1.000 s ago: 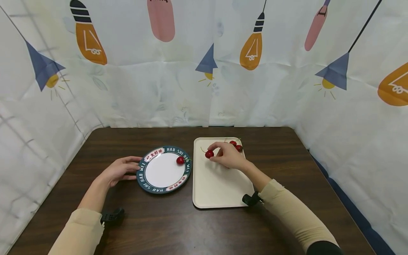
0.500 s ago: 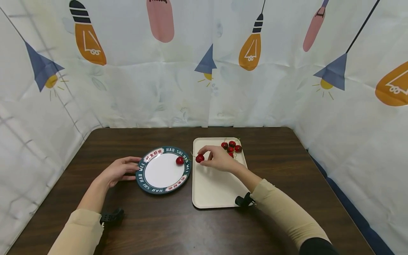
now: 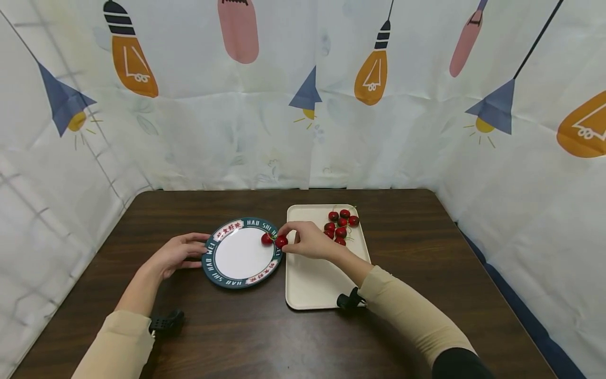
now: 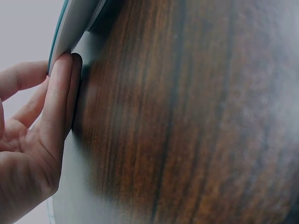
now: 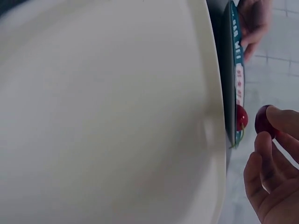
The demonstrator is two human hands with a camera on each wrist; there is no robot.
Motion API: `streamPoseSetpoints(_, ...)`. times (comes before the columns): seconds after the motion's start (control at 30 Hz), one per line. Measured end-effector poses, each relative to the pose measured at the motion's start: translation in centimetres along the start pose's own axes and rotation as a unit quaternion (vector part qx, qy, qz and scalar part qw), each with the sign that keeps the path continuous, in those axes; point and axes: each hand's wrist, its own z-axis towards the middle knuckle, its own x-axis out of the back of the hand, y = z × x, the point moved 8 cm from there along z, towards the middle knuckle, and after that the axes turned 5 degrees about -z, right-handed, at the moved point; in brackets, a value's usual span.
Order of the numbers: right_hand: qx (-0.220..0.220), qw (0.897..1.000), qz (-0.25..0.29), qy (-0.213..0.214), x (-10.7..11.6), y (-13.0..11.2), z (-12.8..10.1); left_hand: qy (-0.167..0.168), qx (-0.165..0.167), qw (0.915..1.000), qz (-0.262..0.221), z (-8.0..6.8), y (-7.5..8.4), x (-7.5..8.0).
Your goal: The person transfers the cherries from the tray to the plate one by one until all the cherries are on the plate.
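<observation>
Cherry (image 3: 281, 241) pinched between the thumb and fingers of your right hand (image 3: 305, 240), just above the rim of the plate (image 3: 239, 258) at about three o'clock. Another cherry (image 3: 266, 239) lies on the plate at two o'clock, close by. Your left hand (image 3: 179, 252) grasps nothing; its loose fingers touch the plate's rim at nine o'clock. Just beside the plate, at its three o'clock, sits a cream tray (image 3: 310, 287), with clustered cherries (image 3: 341, 232) toward one o'clock. Patterned cloth (image 3: 265, 137) hangs at twelve, beyond the dark table (image 3: 265, 331)

Ten visible cherries (image 3: 281, 241), one plate (image 3: 241, 255), one tray (image 3: 310, 284)
</observation>
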Motion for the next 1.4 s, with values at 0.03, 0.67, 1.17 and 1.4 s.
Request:
streamPoseSetpoints(0.03,0.0,1.0,0.001,-0.001,-0.1,-0.1,0.1,-0.002,-0.001,1.0,0.001,0.0,0.0,-0.1)
streamPoseSetpoints(0.67,0.046,0.999,-0.007,-0.025,-3.1,-2.3,1.7,-0.001,-0.001,1.0,0.006,0.1,-0.2,0.0)
streamPoseSetpoints(1.17,0.075,0.996,-0.033,-0.046,-5.0,-4.4,2.3,-0.008,-0.011,0.9999,0.001,0.1,0.1,-0.1)
streamPoseSetpoints(1.4,0.08,0.995,-0.042,-0.039,-5.1,-4.5,2.4,-0.007,-0.007,0.9999,0.0,0.1,0.0,0.0)
